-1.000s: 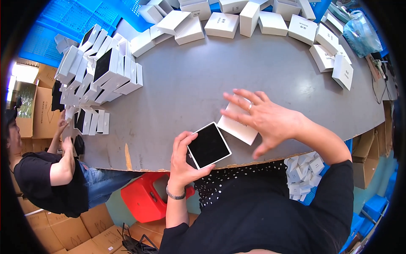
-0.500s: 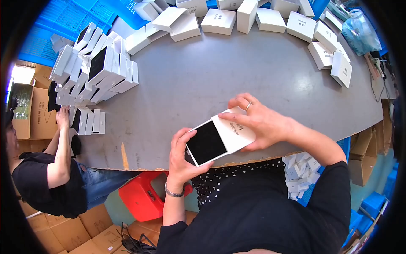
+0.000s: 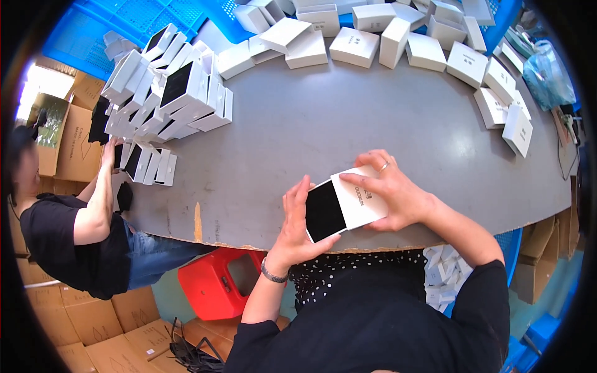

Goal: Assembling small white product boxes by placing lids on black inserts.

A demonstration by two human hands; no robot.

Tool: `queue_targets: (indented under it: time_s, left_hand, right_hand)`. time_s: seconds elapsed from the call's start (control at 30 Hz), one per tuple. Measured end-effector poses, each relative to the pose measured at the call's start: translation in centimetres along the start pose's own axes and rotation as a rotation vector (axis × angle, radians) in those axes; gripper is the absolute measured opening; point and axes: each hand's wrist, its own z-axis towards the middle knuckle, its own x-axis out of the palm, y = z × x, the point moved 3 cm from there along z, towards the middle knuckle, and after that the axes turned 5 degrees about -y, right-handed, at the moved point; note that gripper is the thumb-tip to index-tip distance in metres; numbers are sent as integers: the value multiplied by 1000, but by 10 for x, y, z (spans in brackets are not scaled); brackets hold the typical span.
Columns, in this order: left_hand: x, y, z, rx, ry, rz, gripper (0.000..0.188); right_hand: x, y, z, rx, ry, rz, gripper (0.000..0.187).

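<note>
Just over the table's near edge I hold a small white box in both hands. Its drawer-like inner tray (image 3: 325, 212), white-rimmed with a black inside, sticks out partway from a white printed sleeve (image 3: 360, 202). My left hand (image 3: 295, 227) grips the tray's left end, thumb at the lower edge and fingers along the upper left side. My right hand (image 3: 398, 196), with a ring on one finger, holds the sleeve between thumb and fingers. Both objects tilt together, the sleeve on the right.
White boxes (image 3: 354, 46) line the grey table's (image 3: 292, 124) far and right sides. Stacked open trays (image 3: 180, 84) stand at left, where another person (image 3: 74, 230) works. A red stool (image 3: 214, 286) is below the edge; a blue crate with white boxes (image 3: 444, 273) sits lower right.
The view has turned, shifting the scene mostly to the right. The sleeve now covers a bit more of the tray. Both hands keep their hold.
</note>
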Motion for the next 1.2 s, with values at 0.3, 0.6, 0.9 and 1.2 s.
queue_targets:
  time_s: [0.3, 0.6, 0.9, 1.2]
  left_hand:
    - [-1, 7, 1, 27, 155, -152, 124]
    - [13, 12, 2, -132, -187, -387, 122]
    - [-7, 10, 58, -129, -286, -54, 63]
    - [-199, 105, 151, -67, -764, 982, 69]
  right_hand:
    - [-7, -6, 1, -45, 162, 74, 93]
    - [-2, 25, 12, -64, 94, -137, 94]
    - [-19, 25, -11, 214, 299, -179, 94]
    - [-145, -11, -30, 722, 255, -276, 64]
